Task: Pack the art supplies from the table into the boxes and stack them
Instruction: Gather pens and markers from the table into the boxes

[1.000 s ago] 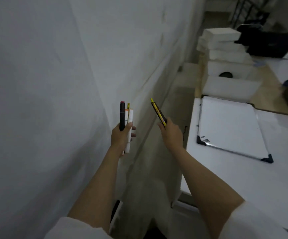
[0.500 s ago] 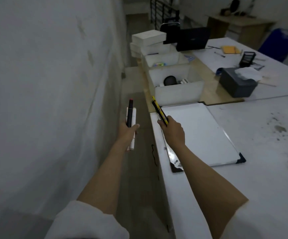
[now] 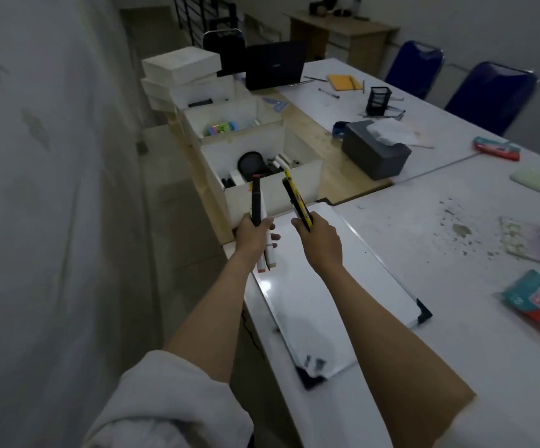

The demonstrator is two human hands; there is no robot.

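left hand (image 3: pixel 253 236) grips a bundle of black and white markers (image 3: pixel 260 218); right hand (image 3: pixel 320 236) holds yellow-black pens (image 3: pixel 297 200), both raised above the white tabletop (image 3: pixel 456 247)'s left edge, near an open white box (image 3: pixel 272 176) beyond a flat whiteboard (image 3: pixel 327 286).

White markers (image 3: pixel 267 253): middles hidden inside left hand (image 3: pixel 252 236). Near box (image 3: pixel 272 195): contents dim, mostly unidentifiable. Table (image 3: pixel 456 334): cut off at right edge.
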